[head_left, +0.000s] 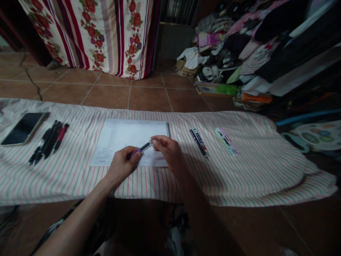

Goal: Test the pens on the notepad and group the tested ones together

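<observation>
My left hand (125, 159) is closed around the purple barrel of a pen (144, 146) with a dark grip. At the pen's other end, my right hand (167, 148) pinches the tip with thumb and forefinger; what exactly lies between those fingertips is too small to make out. Both hands are above a spiral-bound notebook (141, 129) with a pale, printed page. Right of the notebook lie a couple of dark pens (198, 143), and beyond them some pastel-coloured pens (226, 140). Several black pens (48, 142) and a red and black pen (61, 137) lie to the left.
A smartphone (23, 128) rests at the far left of the striped cloth (255, 170) covering the low table. Behind are a tiled floor (106, 93) and a floral curtain (106, 35). A heap of clothes (226, 46) fills the back right, near a blue-edged chair (314, 135).
</observation>
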Demonstrator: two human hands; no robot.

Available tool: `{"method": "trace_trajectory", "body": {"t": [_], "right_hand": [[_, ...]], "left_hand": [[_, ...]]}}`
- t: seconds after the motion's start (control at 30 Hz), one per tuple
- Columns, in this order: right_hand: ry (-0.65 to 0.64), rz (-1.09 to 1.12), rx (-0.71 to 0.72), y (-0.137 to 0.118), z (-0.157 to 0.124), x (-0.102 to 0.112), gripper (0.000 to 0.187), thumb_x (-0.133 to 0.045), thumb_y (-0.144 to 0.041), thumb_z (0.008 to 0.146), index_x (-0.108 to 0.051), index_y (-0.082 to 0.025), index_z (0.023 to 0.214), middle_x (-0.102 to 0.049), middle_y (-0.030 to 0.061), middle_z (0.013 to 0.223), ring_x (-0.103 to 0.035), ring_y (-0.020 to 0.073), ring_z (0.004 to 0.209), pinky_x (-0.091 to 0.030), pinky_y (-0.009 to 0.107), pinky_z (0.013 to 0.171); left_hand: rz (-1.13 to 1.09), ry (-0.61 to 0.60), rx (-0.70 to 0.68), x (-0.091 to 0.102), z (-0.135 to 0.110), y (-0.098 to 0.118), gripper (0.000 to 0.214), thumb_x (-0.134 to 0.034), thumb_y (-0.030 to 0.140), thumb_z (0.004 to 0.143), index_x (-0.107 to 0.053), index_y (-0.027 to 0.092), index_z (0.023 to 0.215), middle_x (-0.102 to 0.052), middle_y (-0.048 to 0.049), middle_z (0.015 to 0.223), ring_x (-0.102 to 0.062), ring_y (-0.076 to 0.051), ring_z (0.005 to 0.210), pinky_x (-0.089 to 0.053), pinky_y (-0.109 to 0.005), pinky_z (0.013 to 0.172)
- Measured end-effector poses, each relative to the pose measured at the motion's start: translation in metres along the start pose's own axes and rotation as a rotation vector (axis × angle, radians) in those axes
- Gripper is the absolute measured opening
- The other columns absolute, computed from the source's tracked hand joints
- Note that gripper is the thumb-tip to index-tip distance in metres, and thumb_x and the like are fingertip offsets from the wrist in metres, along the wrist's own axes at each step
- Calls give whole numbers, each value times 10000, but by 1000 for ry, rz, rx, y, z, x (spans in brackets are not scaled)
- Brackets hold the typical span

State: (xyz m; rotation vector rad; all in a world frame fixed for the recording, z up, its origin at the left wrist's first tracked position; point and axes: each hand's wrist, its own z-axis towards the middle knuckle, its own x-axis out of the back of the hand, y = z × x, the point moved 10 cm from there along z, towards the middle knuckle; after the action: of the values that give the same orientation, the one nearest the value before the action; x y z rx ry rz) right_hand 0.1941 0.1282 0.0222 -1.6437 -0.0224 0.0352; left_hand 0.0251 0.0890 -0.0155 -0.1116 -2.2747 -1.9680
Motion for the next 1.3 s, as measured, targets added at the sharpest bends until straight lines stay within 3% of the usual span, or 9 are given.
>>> {"method": "trace_trajectory", "body": {"t": [0.47, 0.87, 1.3], "right_hand": [[11, -95, 56, 6, 4, -1, 263, -660, -371, 651, -722, -176, 816, -673, 13, 632, -575, 114, 546, -472, 228, 531], [1, -61, 48, 7, 2, -4, 268, -670, -390, 667, -711, -177, 826, -670, 11, 625, -610, 128, 578, -506, 246, 558], [-30, -58, 85, 3, 2, -7, 235, -656, -353, 689, -710, -182, 841, -673, 12, 644, -615, 128, 587, -513, 246, 575]], "left_hand": [[169, -3, -57, 2, 1, 3, 319, -583, 457, 783, -662, 160, 870, -583, 1, 647, -470, -111, 534, -365, -232, 492], [231, -14, -101, 2, 1, 13, 302, -566, 432, 794, -671, 158, 864, -569, 8, 608, -469, -111, 525, -377, -235, 496], [224, -35, -92, 1, 0, 10, 303, -547, 440, 812, -652, 161, 864, -538, 20, 581, -452, -103, 510, -353, -228, 476]]}}
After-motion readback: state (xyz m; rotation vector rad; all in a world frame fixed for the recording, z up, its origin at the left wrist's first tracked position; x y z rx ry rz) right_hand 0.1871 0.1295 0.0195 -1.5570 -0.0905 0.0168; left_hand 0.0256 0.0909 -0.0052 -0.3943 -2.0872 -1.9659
